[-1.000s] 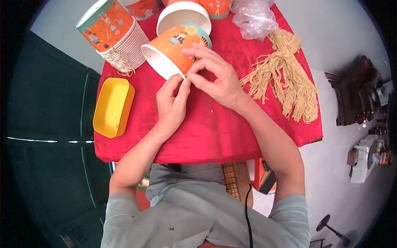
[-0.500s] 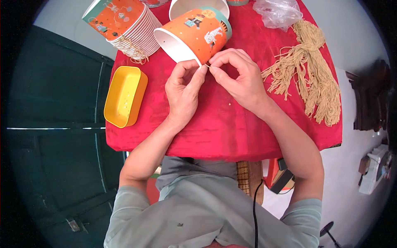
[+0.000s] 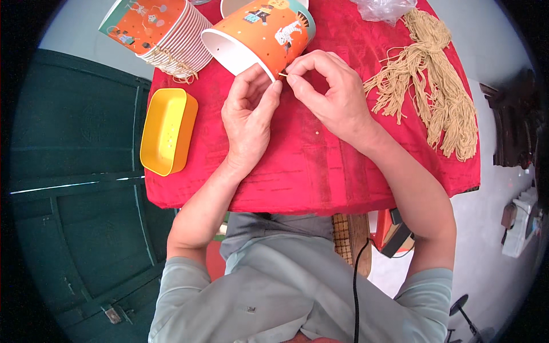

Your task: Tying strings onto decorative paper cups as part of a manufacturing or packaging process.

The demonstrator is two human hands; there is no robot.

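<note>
An orange printed paper bucket [image 3: 264, 41] lies tilted on its side, its white mouth turned toward me and to the left. My left hand [image 3: 249, 114] grips the near rim, fingers inside the mouth and thumb on the outside. Close to that rim, my right hand [image 3: 337, 94] pinches a short tan cord [image 3: 282, 74] between thumb and forefinger. The cord's end meets the bucket wall; whether it passes through a hole is too small to tell. A dark hole shows on the opposite inner wall.
A nested stack of similar buckets [image 3: 171, 48] with cord loops stands far left. Nearer is a yellow plastic box [image 3: 170, 131] with small bits inside. A bundle of tan cords [image 3: 432, 74] and a clear plastic bag [image 3: 384, 8] lie on the right of the red-covered table [image 3: 320, 177].
My left fingers have gone from a pinch at the rim to inside the bucket's mouth. My right hand has drawn slightly apart from my left, still pinching the cord. The whole view has shifted slightly.
</note>
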